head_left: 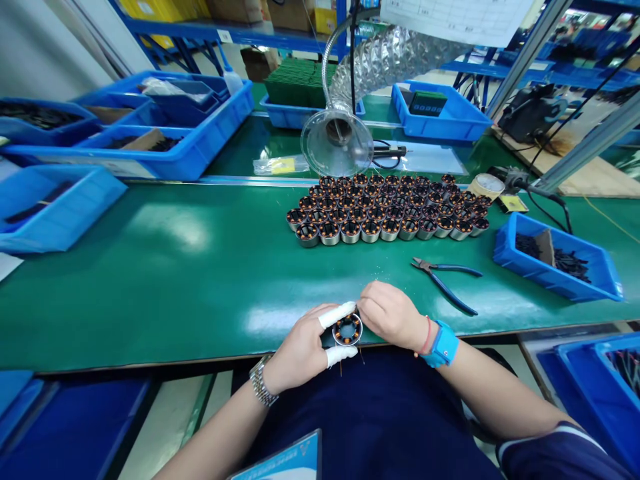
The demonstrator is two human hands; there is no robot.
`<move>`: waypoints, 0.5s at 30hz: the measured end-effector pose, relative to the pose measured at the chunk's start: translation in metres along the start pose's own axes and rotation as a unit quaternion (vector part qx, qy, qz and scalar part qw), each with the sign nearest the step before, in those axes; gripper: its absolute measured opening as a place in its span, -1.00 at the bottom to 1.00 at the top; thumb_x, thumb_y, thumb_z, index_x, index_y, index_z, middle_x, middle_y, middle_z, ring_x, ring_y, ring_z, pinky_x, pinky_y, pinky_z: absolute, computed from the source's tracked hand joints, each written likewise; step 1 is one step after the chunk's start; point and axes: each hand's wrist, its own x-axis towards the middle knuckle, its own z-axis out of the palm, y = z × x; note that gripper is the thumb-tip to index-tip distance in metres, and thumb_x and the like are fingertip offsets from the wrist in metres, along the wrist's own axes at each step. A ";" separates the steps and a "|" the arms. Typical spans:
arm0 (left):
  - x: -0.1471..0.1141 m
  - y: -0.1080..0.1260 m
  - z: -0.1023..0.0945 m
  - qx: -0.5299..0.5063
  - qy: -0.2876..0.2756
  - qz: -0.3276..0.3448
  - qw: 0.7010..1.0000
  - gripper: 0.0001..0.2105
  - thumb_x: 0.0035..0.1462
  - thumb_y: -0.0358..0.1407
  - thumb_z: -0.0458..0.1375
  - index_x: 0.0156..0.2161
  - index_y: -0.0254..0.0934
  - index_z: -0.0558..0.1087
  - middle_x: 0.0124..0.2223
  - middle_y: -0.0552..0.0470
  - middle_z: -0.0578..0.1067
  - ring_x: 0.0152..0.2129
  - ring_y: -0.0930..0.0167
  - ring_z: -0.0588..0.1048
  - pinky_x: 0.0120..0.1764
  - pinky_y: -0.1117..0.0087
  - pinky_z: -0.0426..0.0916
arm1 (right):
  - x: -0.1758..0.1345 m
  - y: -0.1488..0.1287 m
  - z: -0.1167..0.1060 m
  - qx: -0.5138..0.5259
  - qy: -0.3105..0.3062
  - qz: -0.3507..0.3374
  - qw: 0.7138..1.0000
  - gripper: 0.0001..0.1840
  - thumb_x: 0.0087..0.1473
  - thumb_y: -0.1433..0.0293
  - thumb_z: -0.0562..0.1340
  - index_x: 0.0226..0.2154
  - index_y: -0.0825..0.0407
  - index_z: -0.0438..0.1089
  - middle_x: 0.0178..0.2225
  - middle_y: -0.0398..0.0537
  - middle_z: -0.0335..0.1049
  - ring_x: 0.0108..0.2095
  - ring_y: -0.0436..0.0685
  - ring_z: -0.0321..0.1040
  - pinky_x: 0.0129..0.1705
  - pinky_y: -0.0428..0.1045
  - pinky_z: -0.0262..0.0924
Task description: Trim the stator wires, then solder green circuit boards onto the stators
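Observation:
A motor stator (347,329), a ring with copper windings around a dark core, stands at the front edge of the bench. My left hand (313,340), with white covers on thumb and forefinger, grips it from the left side. Thin wire ends stick out below it. At its upper right edge my right hand (389,310) is closed, fingertips pinched together; whatever lies between them is too small to make out. Right of that hand, cutting pliers (444,280) with blue handles lie on the green bench top. Behind are rows of similar stators (370,230).
On the right sits a blue bin (560,257) with small black parts. A clear fume hood (337,143) on a silver duct hangs behind the rows. Blue trays (200,147) stand at the back left, and a tape roll (486,187) lies at the right end.

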 end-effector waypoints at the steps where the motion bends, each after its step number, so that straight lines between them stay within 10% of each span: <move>1: 0.000 0.000 0.000 0.000 -0.001 -0.013 1.000 -0.45 -0.08 -0.21 0.26 0.04 -0.24 0.25 -0.05 -0.08 0.43 -0.11 0.29 0.41 -0.05 0.23 0.30 | 0.000 0.001 -0.003 0.037 0.002 0.022 0.999 -0.78 0.10 0.47 0.04 -0.43 0.16 0.36 -0.44 0.06 0.38 -0.39 0.07 0.25 -0.32 -0.01 0.20; 7: 0.000 0.002 0.001 -0.037 -0.005 -0.080 0.996 -0.43 -0.13 -0.24 0.28 0.01 -0.23 0.18 -0.04 -0.07 0.43 -0.10 0.29 0.41 -0.04 0.23 0.30 | 0.007 0.002 -0.024 0.338 -0.105 0.274 0.894 -0.74 0.10 0.35 0.08 -0.23 0.13 0.38 -0.44 -0.09 0.38 -0.49 -0.06 0.26 -0.40 -0.12 0.19; 15: -0.001 0.006 -0.001 -0.025 -0.005 -0.092 0.995 -0.48 -0.13 -0.23 0.27 -0.05 -0.21 0.19 -0.11 -0.03 0.45 -0.18 0.30 0.44 -0.13 0.24 0.33 | 0.016 -0.001 -0.016 0.412 -0.122 0.329 0.841 -0.81 -0.03 0.33 0.20 -0.44 0.14 0.43 -0.50 -0.13 0.37 -0.50 -0.08 0.19 -0.42 -0.14 0.12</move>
